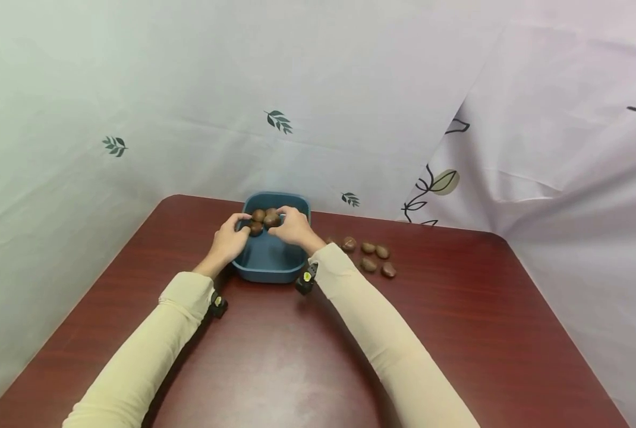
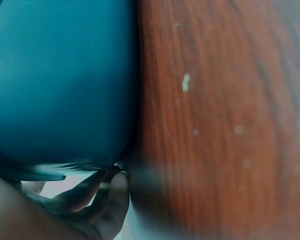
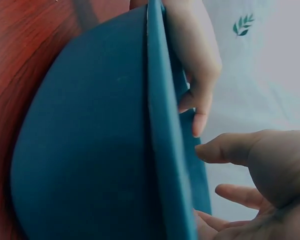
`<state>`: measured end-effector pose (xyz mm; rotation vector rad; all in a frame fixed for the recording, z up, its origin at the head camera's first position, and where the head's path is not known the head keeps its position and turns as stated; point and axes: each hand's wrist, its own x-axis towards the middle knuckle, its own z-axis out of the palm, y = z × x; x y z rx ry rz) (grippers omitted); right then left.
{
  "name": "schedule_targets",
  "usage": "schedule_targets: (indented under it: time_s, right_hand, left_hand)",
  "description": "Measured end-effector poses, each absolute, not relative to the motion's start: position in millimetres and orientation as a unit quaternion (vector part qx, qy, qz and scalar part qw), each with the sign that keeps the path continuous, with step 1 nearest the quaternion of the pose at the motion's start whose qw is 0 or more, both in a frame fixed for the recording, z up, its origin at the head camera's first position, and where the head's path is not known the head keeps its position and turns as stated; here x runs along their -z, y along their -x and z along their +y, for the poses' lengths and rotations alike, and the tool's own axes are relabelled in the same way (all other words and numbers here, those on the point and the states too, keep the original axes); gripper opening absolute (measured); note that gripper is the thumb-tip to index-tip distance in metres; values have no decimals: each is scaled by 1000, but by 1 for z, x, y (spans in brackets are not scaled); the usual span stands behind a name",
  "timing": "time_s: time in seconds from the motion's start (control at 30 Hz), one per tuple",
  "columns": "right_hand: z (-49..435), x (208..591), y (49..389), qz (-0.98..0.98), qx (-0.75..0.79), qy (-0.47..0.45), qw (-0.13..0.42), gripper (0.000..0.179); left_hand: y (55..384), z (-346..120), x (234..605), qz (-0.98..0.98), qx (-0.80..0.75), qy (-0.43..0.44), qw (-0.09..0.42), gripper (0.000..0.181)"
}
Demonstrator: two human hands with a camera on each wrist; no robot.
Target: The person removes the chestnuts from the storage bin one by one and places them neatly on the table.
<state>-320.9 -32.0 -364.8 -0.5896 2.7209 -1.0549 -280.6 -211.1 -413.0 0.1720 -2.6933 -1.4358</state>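
A blue rectangular tub (image 1: 267, 274) stands near the table's back edge. Several smooth brown roundish pieces (image 1: 258, 215), like pebbles or small potatoes, lie grouped in its far part. My left hand (image 1: 231, 239) reaches over the left rim, its thumb and fingertips right at the leftmost pieces. From the right side, my right hand (image 1: 293, 227) comes over the opposite rim, thumb and fingers spread apart beside the nearest brown piece (image 1: 271, 220). In the right wrist view the tub wall (image 3: 95, 130) hides the pieces, and both hands show loosely bent fingers past the rim.
More brown pieces (image 1: 368, 263) lie loose on the dark red table (image 1: 446, 309), right of the tub; my right forearm partly covers that group. A pale cloth (image 1: 350, 89) with leaf prints hangs behind the table.
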Motion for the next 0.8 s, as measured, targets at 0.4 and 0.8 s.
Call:
schedule_targets:
  time_s: [0.4,0.8]
  right_hand:
    - [-47,387,340,900,396,140,117,67]
    - [-53,397,342,896,406,143,114,47]
  left_hand:
    - [282,-211,412,-877,475,-60,30,43]
    - [281,-210,412,-880,471,-59,35,43]
